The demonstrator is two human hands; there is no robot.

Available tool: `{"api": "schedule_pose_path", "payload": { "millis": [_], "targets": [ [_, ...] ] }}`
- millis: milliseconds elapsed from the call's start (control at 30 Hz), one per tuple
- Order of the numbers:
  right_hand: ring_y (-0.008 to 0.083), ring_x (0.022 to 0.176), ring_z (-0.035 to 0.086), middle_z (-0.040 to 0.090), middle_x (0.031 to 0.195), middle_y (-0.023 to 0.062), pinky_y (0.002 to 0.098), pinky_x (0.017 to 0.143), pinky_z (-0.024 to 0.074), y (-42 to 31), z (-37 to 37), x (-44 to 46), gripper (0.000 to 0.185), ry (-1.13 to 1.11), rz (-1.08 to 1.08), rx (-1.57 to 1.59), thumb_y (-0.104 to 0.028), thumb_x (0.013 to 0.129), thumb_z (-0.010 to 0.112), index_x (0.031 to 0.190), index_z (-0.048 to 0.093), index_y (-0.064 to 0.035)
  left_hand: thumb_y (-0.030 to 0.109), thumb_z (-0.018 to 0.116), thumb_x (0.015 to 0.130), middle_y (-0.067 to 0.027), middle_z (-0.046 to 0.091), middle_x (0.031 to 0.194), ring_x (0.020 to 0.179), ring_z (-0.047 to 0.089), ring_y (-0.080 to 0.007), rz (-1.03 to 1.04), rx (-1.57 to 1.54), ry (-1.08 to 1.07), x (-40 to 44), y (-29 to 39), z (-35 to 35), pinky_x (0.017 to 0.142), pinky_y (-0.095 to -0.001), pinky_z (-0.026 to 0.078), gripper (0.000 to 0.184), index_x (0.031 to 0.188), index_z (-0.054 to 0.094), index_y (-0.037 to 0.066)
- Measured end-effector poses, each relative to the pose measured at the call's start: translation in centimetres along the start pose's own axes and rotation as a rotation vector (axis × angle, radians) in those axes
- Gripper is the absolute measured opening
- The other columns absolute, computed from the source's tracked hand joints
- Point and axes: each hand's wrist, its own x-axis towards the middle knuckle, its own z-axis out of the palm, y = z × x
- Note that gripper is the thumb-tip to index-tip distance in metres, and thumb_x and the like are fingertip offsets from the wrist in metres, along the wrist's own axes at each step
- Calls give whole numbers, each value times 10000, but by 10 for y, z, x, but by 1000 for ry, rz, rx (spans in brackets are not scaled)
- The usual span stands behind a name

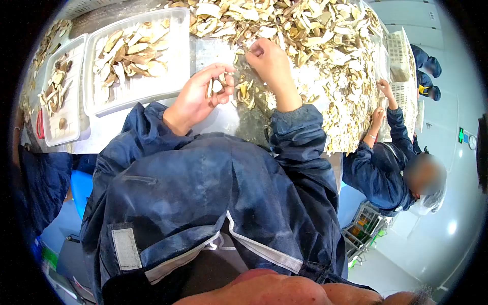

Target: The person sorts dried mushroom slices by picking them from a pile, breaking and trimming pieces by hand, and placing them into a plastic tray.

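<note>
My left hand (201, 94) is palm up near the table's front, its fingers curled round a few pale slices (217, 86). To its right, my right hand (268, 63) is closed, fingertips bent down at the edge of the big pile of dried slices (325, 35); what they hold, if anything, is hidden. A small group of slices (245, 94) lies on the table between my hands. Left of my left hand stands a white tray (187, 51) with larger cream and brown slices (134, 56) in it.
A smaller white tray (71, 133) with some slices stands at the far left, a red object (40, 123) beside it. A co-worker (386, 162) reaches over the pile from the right. White baskets (400, 56) line the table's far right edge. Another person's dark sleeve (46, 188) is at left.
</note>
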Motion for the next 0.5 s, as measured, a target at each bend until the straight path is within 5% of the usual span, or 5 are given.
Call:
{"api": "schedule_pose_path", "payload": {
  "millis": [133,233,367,400,500],
  "targets": [
    [90,670,627,687,799,45,228,642,499,-17,-29,-6,180,-272,347,542,-112,865,734,972,664,16,306,420,1059,-93,648,1001,859,628,-186,1,29,79,1,-1,4,608,-267,508,335,1223,549,43],
    [103,681,640,696,819,44,232,606,497,-40,-35,-9,202,-402,179,775,-116,870,748,1004,676,16,355,388,1072,-105,662,1066,907,647,-200,-15,-17,44,-1,2,11,652,-289,548,385,1246,534,44],
    [209,692,698,705,765,110,315,615,528,-37,-11,17,344,-11,66,67,-278,847,763,1061,682,-21,332,385,1078,-75,649,1031,863,626,-178,-53,-24,13,0,1,5,632,-276,524,350,1211,551,53],
    [280,703,696,690,746,135,366,638,537,-32,1,21,359,98,52,-42,-340,835,748,1011,679,-35,316,391,1077,-68,642,1012,842,617,-171,-70,-22,-3,1,-1,0,621,-270,511,331,1196,557,55],
    [310,709,691,698,764,137,389,644,538,-23,17,19,328,159,21,-135,-331,825,755,927,669,-31,267,434,1059,-57,628,957,799,612,-160,-58,-39,-22,0,0,-2,621,-265,513,283,1157,586,49]
  ]
}}
